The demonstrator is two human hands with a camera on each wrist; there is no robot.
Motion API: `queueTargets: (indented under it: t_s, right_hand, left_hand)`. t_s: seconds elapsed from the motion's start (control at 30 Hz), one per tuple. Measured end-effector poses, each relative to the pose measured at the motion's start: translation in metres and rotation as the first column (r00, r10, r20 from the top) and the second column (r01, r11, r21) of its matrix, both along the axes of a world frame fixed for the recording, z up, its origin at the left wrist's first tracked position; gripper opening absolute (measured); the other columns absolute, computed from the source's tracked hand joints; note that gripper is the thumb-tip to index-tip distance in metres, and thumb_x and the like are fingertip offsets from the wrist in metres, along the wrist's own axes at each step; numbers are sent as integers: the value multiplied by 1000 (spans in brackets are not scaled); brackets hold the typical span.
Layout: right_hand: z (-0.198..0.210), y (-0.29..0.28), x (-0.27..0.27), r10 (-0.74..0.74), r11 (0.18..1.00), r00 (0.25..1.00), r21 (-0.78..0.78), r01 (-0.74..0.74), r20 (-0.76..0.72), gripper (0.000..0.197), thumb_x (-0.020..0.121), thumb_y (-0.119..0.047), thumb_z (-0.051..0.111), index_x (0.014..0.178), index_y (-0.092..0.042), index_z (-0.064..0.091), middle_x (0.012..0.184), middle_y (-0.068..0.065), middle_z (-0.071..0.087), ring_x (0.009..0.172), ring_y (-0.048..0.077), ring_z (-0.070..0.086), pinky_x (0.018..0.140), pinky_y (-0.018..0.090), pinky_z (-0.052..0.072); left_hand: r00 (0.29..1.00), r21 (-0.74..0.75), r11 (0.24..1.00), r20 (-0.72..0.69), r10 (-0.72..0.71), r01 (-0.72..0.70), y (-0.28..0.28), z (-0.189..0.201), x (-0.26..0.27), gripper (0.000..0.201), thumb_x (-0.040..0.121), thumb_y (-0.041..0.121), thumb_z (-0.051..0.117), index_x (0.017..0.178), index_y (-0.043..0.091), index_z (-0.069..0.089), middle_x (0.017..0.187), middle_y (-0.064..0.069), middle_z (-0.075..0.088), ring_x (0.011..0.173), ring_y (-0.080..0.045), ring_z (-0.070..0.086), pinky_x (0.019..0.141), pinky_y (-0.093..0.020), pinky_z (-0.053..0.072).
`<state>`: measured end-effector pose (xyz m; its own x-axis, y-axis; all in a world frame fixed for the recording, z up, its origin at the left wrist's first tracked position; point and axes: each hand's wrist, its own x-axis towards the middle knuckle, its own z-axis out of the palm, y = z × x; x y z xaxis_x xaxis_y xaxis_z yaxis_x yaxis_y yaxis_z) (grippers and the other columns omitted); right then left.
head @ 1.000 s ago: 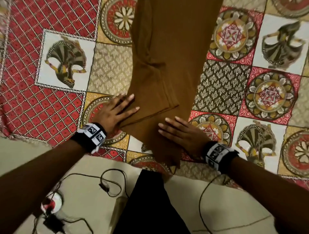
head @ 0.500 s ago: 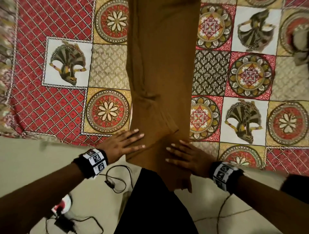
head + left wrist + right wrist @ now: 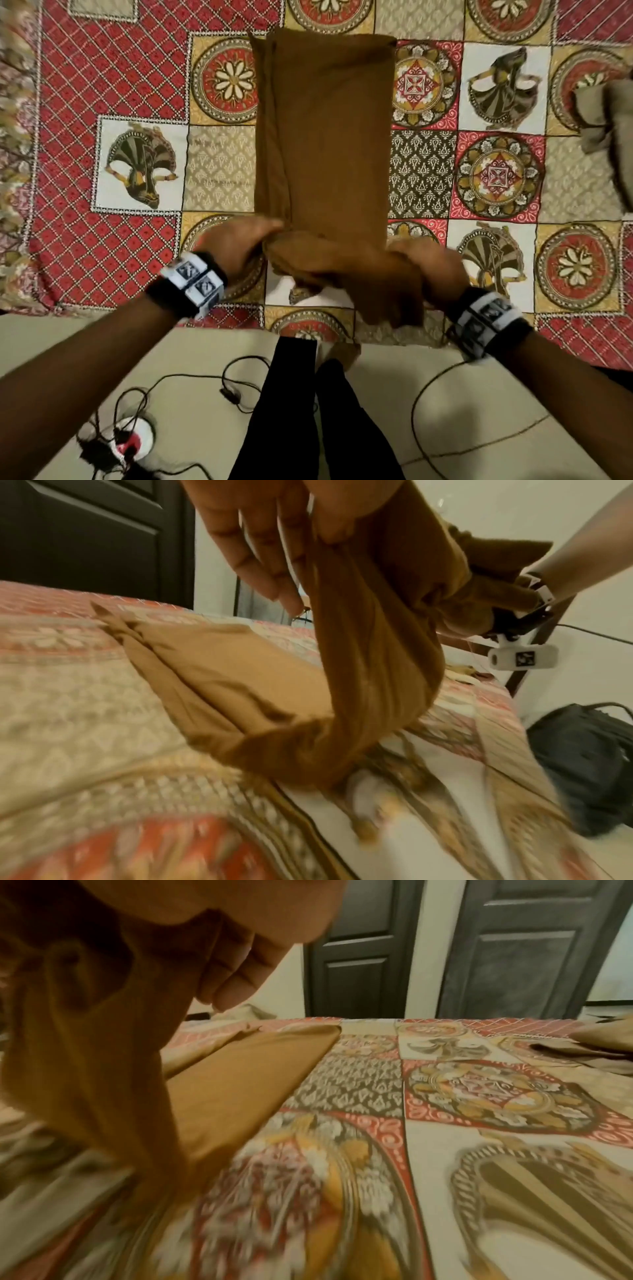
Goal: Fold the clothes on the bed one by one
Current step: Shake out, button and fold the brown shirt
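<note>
Mid-fold on the long mustard-brown soft knit garment (image 3: 322,137): it lies as a narrow lengthwise strip in the middle of the bed with the patchwork-print red, cream and gold cover (image 3: 102,240), far end flat, near end lifted off the cover. Left hand (image 3: 236,246) pinches the near left corner, thumb against the forefinger side; in the left wrist view the other fingers (image 3: 260,561) hang loosely spread. Right hand (image 3: 428,267) has its fingers curled round the bunched near right corner. Judgement: lengthwise folds are done, the crosswise fold toward the far end is only starting, so this piece is maybe two thirds through. At least one more item left: a crumpled grey-beige cloth (image 3: 606,113) at the right edge of the bed, not yet folded. Fabric looks thin, matte and stretchy, and drapes limp with soft ridges along the left edge; expect it to slip and lose alignment. The cover is flat printed cotton-like weave.
</note>
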<state>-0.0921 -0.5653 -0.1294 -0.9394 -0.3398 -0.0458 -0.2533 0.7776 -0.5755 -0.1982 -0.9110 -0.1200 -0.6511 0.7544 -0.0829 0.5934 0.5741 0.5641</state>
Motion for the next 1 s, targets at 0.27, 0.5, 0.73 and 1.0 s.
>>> queueTargets:
  t_s: [0.27,0.5,0.73,1.0]
  right_hand:
    - [-13,28,-246,-446,849,822,-125,514,354,39,89,-25,63,116,2,68,112,21,69,100,32,68,93,35,53]
    - [-47,-1,-290,-582,811,812,87,578,33,54,101,-38,56,144,-8,46,142,16,52,132,31,47,108,34,34]
    - [-109,-86,-166,-209,957,978,211,200,24,62,103,-36,51,155,-6,35,165,13,27,154,31,21,123,49,22]
    - [-118,-44,-106,-445,843,892,374,386,81,91,97,-65,46,161,-8,14,169,9,10,157,26,6,124,53,15]
  left_hand:
    - [978,-118,973,39,206,-201,42,-17,-220,41,97,33,52,126,4,57,103,-25,68,87,-41,66,77,-38,48]
    - [956,-254,923,-127,263,-288,80,-69,-247,57,100,36,46,149,8,38,155,-19,37,142,-38,33,114,-44,29]
    - [982,-375,908,-85,167,-187,85,-119,-128,66,103,48,27,159,14,15,167,-4,7,154,-25,3,123,-47,13]
    - [936,-380,862,-28,351,-335,31,-122,-118,87,96,70,28,159,19,-2,167,3,-8,154,-19,-5,124,-44,12]
